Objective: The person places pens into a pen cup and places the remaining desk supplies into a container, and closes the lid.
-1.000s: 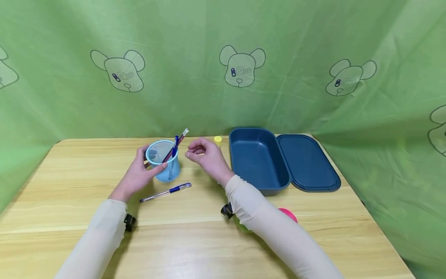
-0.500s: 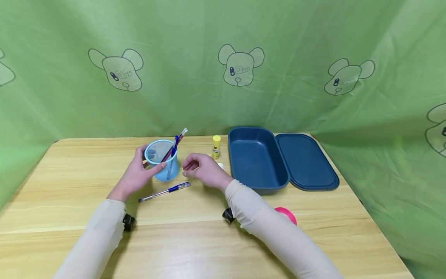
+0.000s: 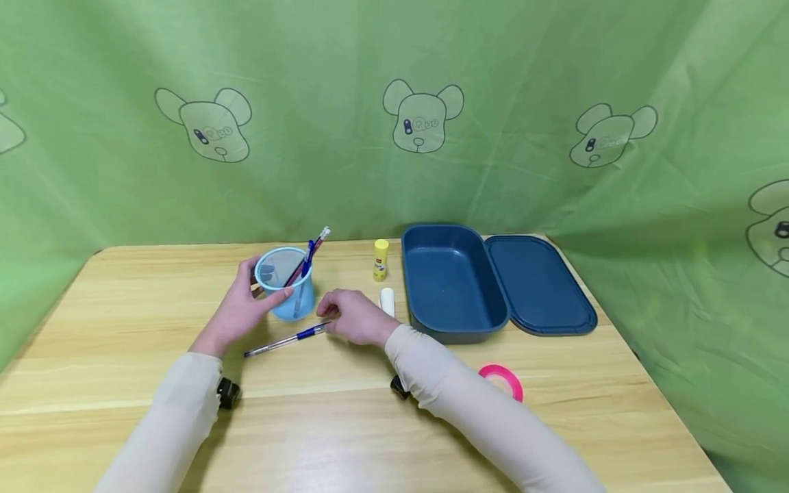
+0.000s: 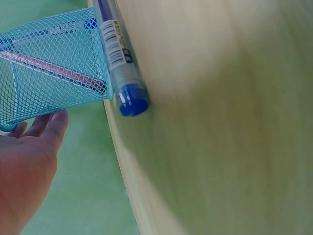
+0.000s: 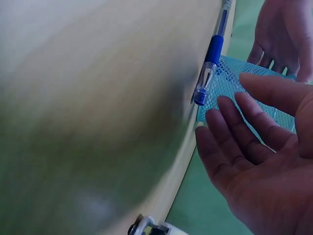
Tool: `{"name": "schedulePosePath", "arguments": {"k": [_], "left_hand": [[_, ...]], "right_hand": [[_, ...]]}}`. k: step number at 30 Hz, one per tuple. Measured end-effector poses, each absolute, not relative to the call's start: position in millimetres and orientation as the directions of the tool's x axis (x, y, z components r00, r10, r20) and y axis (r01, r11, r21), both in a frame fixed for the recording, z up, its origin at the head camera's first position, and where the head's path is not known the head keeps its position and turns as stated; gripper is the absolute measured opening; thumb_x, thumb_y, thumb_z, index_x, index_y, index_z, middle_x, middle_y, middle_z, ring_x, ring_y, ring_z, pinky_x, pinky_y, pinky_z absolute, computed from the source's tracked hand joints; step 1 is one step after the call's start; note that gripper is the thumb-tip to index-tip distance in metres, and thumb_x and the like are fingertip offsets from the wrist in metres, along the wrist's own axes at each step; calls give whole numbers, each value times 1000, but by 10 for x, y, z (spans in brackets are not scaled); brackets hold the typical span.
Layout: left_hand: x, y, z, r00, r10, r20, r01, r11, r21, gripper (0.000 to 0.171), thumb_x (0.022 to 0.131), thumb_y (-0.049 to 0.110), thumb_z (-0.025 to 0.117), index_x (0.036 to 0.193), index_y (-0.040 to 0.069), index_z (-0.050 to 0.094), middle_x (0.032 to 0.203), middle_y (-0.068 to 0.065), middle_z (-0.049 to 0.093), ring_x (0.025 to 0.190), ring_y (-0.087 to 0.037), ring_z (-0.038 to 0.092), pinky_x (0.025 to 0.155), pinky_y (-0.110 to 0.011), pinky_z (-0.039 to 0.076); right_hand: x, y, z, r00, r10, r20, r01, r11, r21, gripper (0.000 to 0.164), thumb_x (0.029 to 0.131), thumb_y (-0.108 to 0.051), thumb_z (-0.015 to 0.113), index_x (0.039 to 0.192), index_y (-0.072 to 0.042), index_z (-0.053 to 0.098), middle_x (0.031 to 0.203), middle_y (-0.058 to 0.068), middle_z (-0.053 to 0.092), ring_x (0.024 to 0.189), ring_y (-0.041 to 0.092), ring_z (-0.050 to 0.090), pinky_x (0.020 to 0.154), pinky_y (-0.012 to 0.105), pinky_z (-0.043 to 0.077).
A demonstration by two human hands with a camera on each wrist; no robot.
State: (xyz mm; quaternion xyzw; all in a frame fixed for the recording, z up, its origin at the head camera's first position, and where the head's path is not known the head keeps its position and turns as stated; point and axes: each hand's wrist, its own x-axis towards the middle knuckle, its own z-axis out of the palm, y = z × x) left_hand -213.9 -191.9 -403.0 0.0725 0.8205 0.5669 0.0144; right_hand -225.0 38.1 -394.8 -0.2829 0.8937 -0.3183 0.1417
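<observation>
My left hand (image 3: 237, 308) holds a light blue mesh pen cup (image 3: 280, 301) around its rim, thumb on the near side. A pencil (image 3: 322, 237) and a blue pen (image 3: 307, 261) lean inside the cup. A clear ballpoint pen with a blue grip (image 3: 283, 344) lies on the table in front of the cup. My right hand (image 3: 357, 316) is at that pen's right end, its fingers loosely bent. In the right wrist view, the pen's blue tip (image 5: 199, 98) shows just beyond the fingertips, with a gap between thumb and fingers.
A yellow glue stick (image 3: 381, 260) stands behind my right hand, and a white round-ended object (image 3: 387, 301) lies beside it. To the right are a dark blue box (image 3: 459, 335) and its lid (image 3: 545, 287). A pink ring-shaped roll (image 3: 516, 387) lies partly behind my right sleeve.
My right hand has come down from beside the cup toward the pen on the table, uncovering the glue stick and the white object. My left hand stays on the cup.
</observation>
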Motion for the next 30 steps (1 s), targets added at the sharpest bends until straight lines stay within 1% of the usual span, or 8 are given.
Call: {"name": "schedulePosePath", "arguments": {"k": [5,8,13,18,22,25,30], "left_hand": [[-2154,-1889,-4039,-988,144,59,106,344,933,90,90,32,74,151,0,15,149,-24,32,139,-39,29,115,-51,24],[-2147,-1877,-4044,-988,148,51,100,345,933,91,90,33,73,151,0,14,149,-24,31,140,-39,28,115,-51,24],[-2128,-1897,-4051,-989,137,54,99,343,934,91,90,32,74,151,-1,15,149,-24,31,140,-39,28,115,-51,24],[-2134,-1907,-4047,-988,139,69,113,340,934,91,89,32,74,151,-1,15,148,-24,32,139,-38,29,115,-50,24],[-2140,-1911,-4042,-987,140,74,118,339,933,91,89,31,74,150,-2,16,148,-24,32,139,-37,29,115,-50,24],[-2139,-1916,-4038,-987,141,76,121,344,931,91,89,31,74,151,-2,16,149,-24,32,140,-38,29,115,-50,24],[-2129,-1923,-4033,-987,142,79,126,358,925,92,90,31,74,151,-2,15,149,-25,32,140,-38,29,115,-51,23]], "right_hand": [[-2235,365,-3976,-782,-615,-104,-473,693,-544,24,85,-6,75,108,-7,69,98,1,64,91,13,58,86,24,47],[-2222,366,-3991,-769,-630,-106,-502,699,-510,24,84,-5,75,108,-8,70,97,1,64,90,13,57,85,24,47],[-2209,354,-4006,-745,-660,-94,-542,682,-491,21,82,0,72,101,-9,72,91,-1,62,85,12,55,80,23,47],[-2211,335,-4013,-736,-669,-101,-554,681,-479,18,81,2,72,93,-10,72,83,-4,61,80,10,55,74,20,46],[-2211,323,-4003,-726,-672,-148,-542,691,-478,19,78,4,72,89,-11,69,79,-5,59,77,10,54,71,20,46],[-2200,319,-3982,-717,-670,-190,-538,706,-461,20,76,3,73,87,-13,67,77,-6,57,76,10,53,69,20,45],[-2191,316,-3953,-688,-688,-232,-558,706,-437,20,76,0,74,87,-14,65,77,-6,56,75,9,52,67,20,44]]}}
